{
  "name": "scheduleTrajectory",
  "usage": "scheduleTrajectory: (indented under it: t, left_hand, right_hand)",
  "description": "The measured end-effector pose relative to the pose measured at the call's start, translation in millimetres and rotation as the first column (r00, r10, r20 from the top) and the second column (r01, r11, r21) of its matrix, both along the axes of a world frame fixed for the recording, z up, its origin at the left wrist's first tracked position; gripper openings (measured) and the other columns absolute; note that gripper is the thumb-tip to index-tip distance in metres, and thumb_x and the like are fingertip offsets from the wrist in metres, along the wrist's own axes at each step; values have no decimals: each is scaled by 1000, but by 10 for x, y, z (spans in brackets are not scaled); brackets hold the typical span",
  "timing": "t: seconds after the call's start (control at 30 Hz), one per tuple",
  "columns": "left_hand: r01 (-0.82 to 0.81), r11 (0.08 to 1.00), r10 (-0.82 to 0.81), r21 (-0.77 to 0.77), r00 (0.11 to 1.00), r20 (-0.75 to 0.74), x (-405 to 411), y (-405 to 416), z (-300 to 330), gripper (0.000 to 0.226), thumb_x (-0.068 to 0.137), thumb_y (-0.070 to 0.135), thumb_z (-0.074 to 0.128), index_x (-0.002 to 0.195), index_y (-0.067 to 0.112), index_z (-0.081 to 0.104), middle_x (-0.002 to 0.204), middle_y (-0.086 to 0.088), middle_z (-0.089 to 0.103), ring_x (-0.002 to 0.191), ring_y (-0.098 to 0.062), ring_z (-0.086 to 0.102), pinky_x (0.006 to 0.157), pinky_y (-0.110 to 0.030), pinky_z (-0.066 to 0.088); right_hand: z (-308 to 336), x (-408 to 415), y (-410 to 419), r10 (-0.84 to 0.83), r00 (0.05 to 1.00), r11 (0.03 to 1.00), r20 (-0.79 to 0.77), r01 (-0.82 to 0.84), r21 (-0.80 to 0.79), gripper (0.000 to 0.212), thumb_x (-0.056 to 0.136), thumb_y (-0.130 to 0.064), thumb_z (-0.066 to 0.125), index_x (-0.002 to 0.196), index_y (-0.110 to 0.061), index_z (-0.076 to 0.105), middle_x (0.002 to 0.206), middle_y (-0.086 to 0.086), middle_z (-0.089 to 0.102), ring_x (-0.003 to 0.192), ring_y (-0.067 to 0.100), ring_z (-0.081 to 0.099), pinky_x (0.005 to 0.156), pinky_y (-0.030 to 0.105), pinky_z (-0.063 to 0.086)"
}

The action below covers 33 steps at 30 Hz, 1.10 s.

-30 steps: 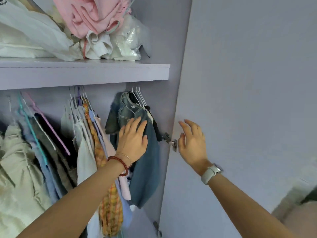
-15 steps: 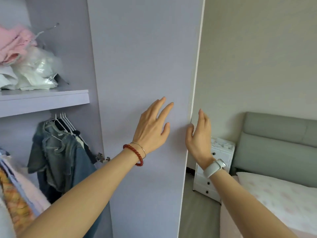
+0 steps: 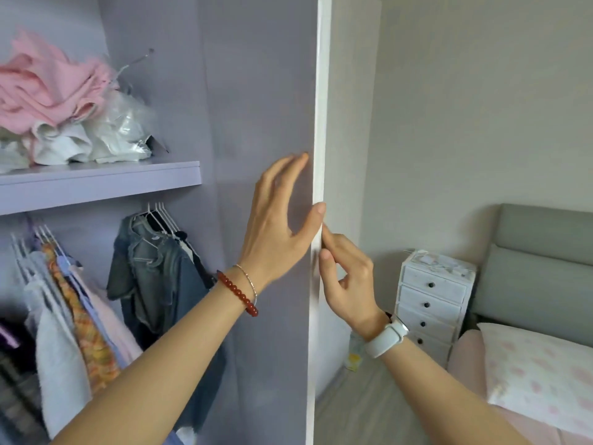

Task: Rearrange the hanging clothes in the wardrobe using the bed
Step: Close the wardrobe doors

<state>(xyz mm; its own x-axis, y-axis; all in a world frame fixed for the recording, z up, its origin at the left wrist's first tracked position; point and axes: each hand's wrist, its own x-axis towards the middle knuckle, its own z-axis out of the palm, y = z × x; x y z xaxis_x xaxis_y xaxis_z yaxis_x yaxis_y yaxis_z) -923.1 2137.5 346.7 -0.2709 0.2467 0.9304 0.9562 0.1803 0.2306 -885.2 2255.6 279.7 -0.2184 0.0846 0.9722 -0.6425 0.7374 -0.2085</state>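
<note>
The lilac wardrobe door (image 3: 256,91) stands open, edge-on in the middle of the view. My left hand (image 3: 279,216) lies flat on its inner face with straight fingers, the thumb at the white edge. My right hand (image 3: 349,277) is at the door's outer edge, its thumb and curled fingers pinching that edge. Inside the wardrobe a denim jacket (image 3: 154,271) hangs on white hangers, and more hanging clothes (image 3: 73,316), white, orange plaid and pink, are at the lower left. The bed (image 3: 529,374) with a floral pillow is at the lower right.
A shelf (image 3: 96,181) above the rail holds pink and white folded cloth and a plastic bag. A small white chest of drawers (image 3: 433,300) stands between the wardrobe and the grey headboard (image 3: 545,268). Grey floor shows beside the bed.
The view has swung right from the clothes to the door and the bed. My left hand left the denim jacket and now lies on the door; my right hand has moved to the door's edge and pinches it.
</note>
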Motion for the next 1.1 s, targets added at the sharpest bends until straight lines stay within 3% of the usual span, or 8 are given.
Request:
scheduleTrajectory:
  t: [0.13,0.37,0.47,0.6,0.7,0.83,0.97,1.1]
  left_hand:
    - [-57,998,57,8,998,-4,20,-563,-3,61,84,34,56,136,22,27,134,5,35,126,-5,35,107,-16,26]
    - [-432,900,437,64,891,-122,-40,-1795,26,59,85,28,54,137,23,28,143,5,28,134,-7,25,111,-23,22]
    - [-700,714,678,8,689,-255,-162,-2331,11,52,89,31,50,137,21,32,147,-5,22,137,-22,22,110,-31,20]
    - [-908,411,818,-82,407,-407,-377,-2877,61,52,91,38,50,137,18,39,149,-6,23,136,-30,22,93,-45,39]
    - [-951,285,834,-116,306,-459,-513,-3074,114,53,90,39,49,136,13,40,148,-7,32,135,-30,25,94,-44,41]
    - [-979,104,874,-176,174,-453,-704,-3208,132,51,91,37,39,134,10,40,145,-5,39,134,-31,34,97,-46,41]
    - [-942,-82,911,-325,62,-409,-873,-3262,126,62,82,30,61,136,9,41,146,-6,37,134,-33,33,101,-58,31]
    - [-865,-208,937,-457,-42,-347,-952,-3237,212,68,90,42,46,147,17,17,156,-9,4,142,-34,3,108,-62,5]
  right_hand:
    - [-33,-181,-405,151,986,984,-67,-144,103,34,97,-26,35,119,-6,53,122,9,54,109,21,51,85,25,45]
    - [-48,-622,-1449,294,955,904,32,-289,316,44,89,-14,43,133,-9,39,140,14,36,131,29,35,107,43,32]
    - [-82,-884,-1859,207,973,887,100,-230,400,48,92,-25,42,138,-17,32,147,8,27,137,28,24,110,51,23]
    - [-59,-1212,-2276,80,986,850,149,-145,506,48,96,-40,31,141,-24,26,150,5,20,138,29,17,108,55,18]
    - [-33,-1399,-2454,13,987,815,161,-104,570,54,93,-46,32,142,-24,23,149,4,17,136,31,16,104,57,22]
    - [3,-1612,-2627,-52,984,766,171,-71,639,68,84,-36,58,142,-24,25,150,5,17,136,32,16,99,59,33]
    - [65,-1734,-2755,-113,963,736,245,-84,671,75,72,-28,71,138,-23,34,148,8,31,133,33,23,93,57,41]
    - [144,-1842,-2821,-173,940,708,295,-90,701,72,61,-26,77,128,-23,51,142,8,42,128,36,42,86,53,49]
